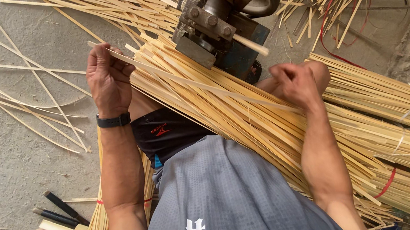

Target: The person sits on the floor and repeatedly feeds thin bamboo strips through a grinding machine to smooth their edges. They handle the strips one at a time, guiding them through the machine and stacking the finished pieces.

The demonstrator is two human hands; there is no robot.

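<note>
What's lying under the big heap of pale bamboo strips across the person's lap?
Under the heap of pale bamboo strips show black shorts and a knee. The rest of the legs and the floor beneath are covered.

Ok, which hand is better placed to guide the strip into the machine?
Probably left: left hand grips the strip near its end, level with the machine; right hand pinches it farther back, over the bundle.

Cut off by the top edge: metal machine. Bamboo strip bundle running past the right edge; far ends unseen.
</note>
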